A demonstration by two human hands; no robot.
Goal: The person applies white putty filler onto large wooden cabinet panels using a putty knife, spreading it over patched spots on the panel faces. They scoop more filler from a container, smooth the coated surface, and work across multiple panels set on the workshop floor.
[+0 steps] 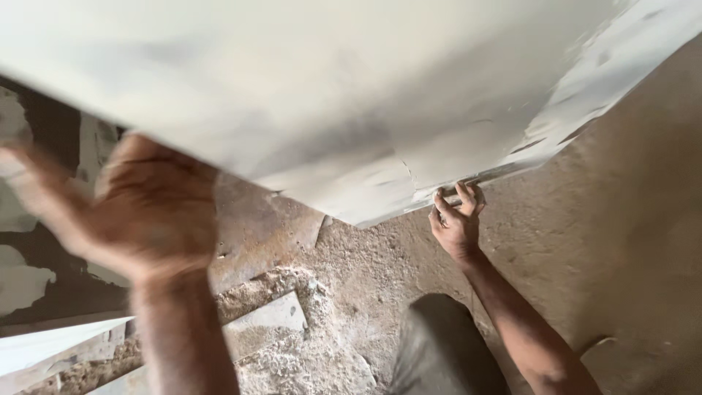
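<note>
A large pale sheet [314,95] filled the upper part of the view, tilted, its lower edge running from about 9 o'clock down to a corner near the centre and then up toward 2 o'clock. Its surface was whitish and smeared, with grey scuffs and a thin crack near the lower corner.

The right hand [457,219] sat at about 4 o'clock from the centre, fingers curled over the sheet's lower edge — closed on it, with the fingertips hooked on the edge and the forearm reaching down toward 5 o'clock. The left hand [150,208] was at 9 o'clock, close to the camera and blurred. It lay against the sheet's underside near the edge, fingers spread; whether it actually gripped the edge could not be told from the blur.

Beneath the sheet lay a rough floor [629,241] of sandy, gritty ground, brown and uneven. A rusty flat plate [256,234] lay on it just under the sheet's corner, between the two hands. At 6 to 7 o'clock, a small pale slab [274,314] rested among crumbled rubble [314,358]. A pale plank [51,347] ran along the bottom left at 8 o'clock. A dark rounded shape [442,344] — likely the person's knee — showed at 6 o'clock beside the right forearm. At the far left, a dark surface with flaking white patches [22,278] showed behind the left hand.
</note>
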